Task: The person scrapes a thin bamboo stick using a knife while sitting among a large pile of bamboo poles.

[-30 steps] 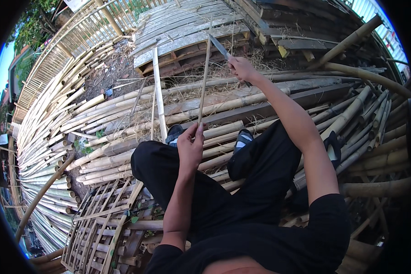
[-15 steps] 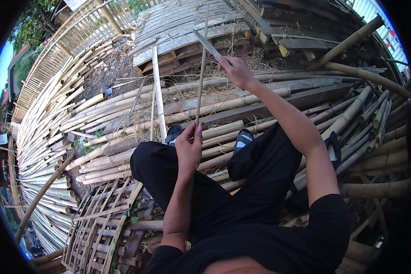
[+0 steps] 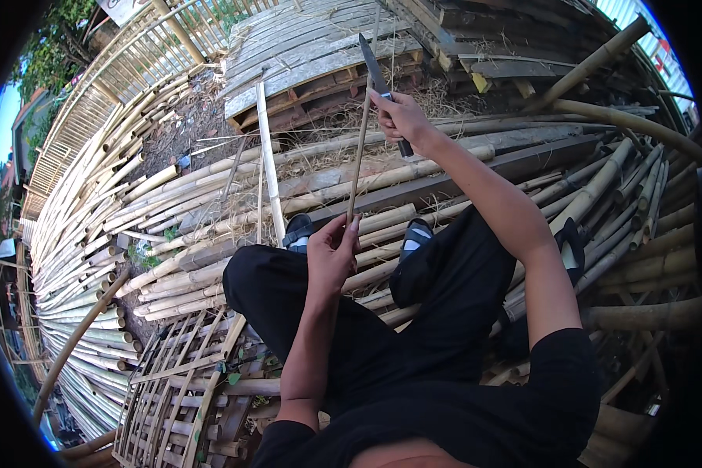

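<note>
My left hand [image 3: 333, 253], in front of my left knee, pinches the near end of a long thin bamboo strip [image 3: 359, 160]. The strip slants up and away toward the wooden pallet. Farther out, my right hand [image 3: 404, 122] is wrapped round the dark handle of a knife [image 3: 374, 65]. Its blade points away from me and lies close along the strip; whether they touch I cannot tell. The handle's butt sticks out below my fingers. A wider pale bamboo slat [image 3: 269, 160] leans up against the pallet's edge, left of the strip.
Bamboo poles [image 3: 210, 274] lie under and before my sandalled feet, with a big pile of poles [image 3: 78, 257] at left. Beyond stands the pallet [image 3: 288, 58]. A bamboo lattice [image 3: 171, 390] is at lower left. Thick poles [image 3: 597, 66] jut in at right.
My right hand has come slightly nearer and the knife has turned, its blade now steeper and beside the strip. My left hand has shifted a little right with the strip.
</note>
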{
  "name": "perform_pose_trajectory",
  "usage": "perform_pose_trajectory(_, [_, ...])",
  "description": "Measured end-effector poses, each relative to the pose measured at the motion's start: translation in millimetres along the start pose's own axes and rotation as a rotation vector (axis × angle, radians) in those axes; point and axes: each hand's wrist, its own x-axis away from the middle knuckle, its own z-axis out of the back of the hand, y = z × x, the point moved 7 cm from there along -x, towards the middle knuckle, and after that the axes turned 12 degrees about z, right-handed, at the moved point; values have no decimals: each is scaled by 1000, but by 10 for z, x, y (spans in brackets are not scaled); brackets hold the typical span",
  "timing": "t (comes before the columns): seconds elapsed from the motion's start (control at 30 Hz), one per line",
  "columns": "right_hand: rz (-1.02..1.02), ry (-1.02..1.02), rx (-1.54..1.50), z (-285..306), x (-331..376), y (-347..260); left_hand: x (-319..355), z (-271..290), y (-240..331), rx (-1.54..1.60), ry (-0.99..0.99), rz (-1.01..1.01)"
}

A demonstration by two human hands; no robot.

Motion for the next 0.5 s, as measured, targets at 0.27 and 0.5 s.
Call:
perform_pose_trajectory(0.27, [-9, -50, 26, -49, 16, -4, -27, 1, -9, -41, 5, -32])
perform_pose_trajectory(0.5, [-40, -59, 55, -121, 65, 20, -30, 53, -5, -9, 52, -33])
